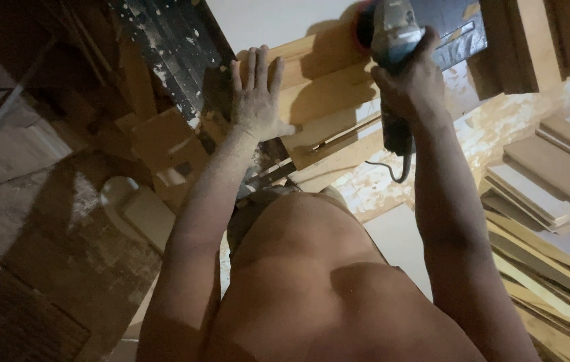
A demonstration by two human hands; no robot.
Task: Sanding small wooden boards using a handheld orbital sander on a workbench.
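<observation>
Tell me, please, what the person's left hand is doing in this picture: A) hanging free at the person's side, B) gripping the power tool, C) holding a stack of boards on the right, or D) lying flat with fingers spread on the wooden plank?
D: the left hand lies flat, fingers spread, on the light wooden plank, while the right hand grips the power tool.

The dust-coated left hand (256,94) lies flat, fingers spread, on a pale rectangular wooden board (318,80) that rests over lower planks. The right hand (411,84) is wrapped around the body of a grey handheld power grinder (392,33) — its round reddish disc sits against the board's far edge, and a dark cord loops down beneath the wrist. Stacked light wooden boards (546,181) lie to the right, well apart from both hands — offcuts and sawdust cover the floor (64,234) at left.
</observation>
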